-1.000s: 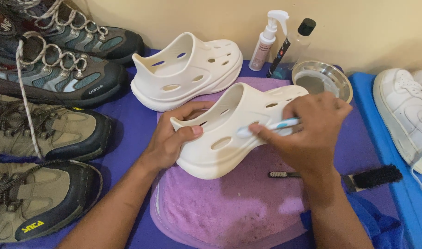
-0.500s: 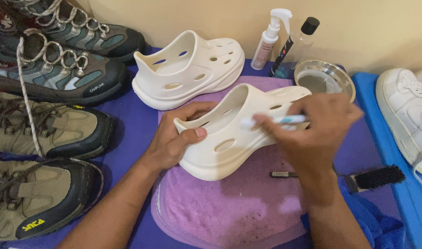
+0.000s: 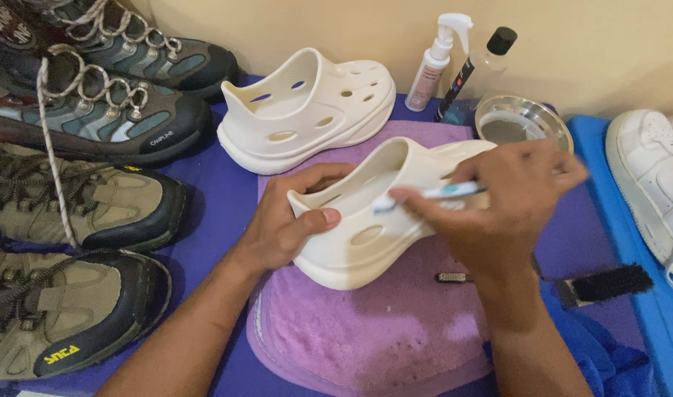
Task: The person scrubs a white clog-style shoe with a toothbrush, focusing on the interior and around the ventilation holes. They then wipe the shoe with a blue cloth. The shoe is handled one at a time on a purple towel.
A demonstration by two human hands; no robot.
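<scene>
A cream foam clog [image 3: 358,239] with oval holes lies on a purple towel [image 3: 366,323]. My left hand [image 3: 289,220] grips its heel end, thumb pressed on the outer side. My right hand [image 3: 498,209] holds a white and blue toothbrush [image 3: 425,195], its head against the clog's upper side. A second matching clog [image 3: 307,110] stands just behind, on the blue cloth.
Several hiking boots [image 3: 72,198] line the left side. At the back stand a white spray bottle [image 3: 436,66], a clear black-capped bottle [image 3: 480,70] and a metal bowl [image 3: 524,117]. A black brush [image 3: 605,283] lies at right, near a white sneaker [image 3: 653,176].
My right hand has slid the toothbrush back and forth along the clog's side, ending slightly to the left. The view has shifted a little to the right.
</scene>
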